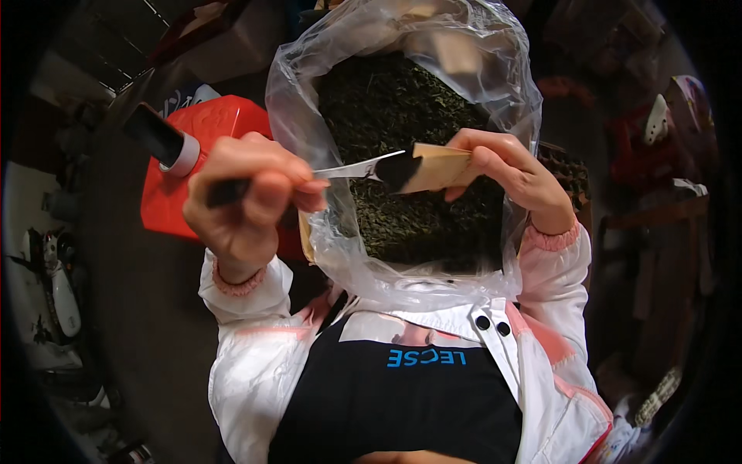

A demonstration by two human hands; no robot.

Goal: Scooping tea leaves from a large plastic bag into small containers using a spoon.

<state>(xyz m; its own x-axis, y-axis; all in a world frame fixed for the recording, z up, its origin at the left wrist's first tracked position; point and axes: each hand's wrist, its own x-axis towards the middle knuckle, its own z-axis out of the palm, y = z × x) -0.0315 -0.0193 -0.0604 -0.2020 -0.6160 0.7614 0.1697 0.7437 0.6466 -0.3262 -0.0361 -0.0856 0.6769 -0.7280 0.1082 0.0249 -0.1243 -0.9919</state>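
Note:
My left hand (249, 200) is closed round the dark handle of a small metal tool (348, 170), perhaps scissors or a blade; its type is unclear. The tool's pale tip points right, close to a cut-edged tan paper or card piece (437, 168) with a dark patch at its left end. Thumb and fingers of my right hand (507, 168) pinch that piece at its right end. Whether tool and paper touch is hard to tell. Below both hands, a clear plastic bag (295, 98) lies wide open around dark green dried leaves (400, 223).
A red plastic container (168, 203) stands at the left, with a phone-like dark object (153, 136) in a pale ring on it. A wooden frame (655, 214) and a red item (637, 151) are at the right. Various objects line the left edge.

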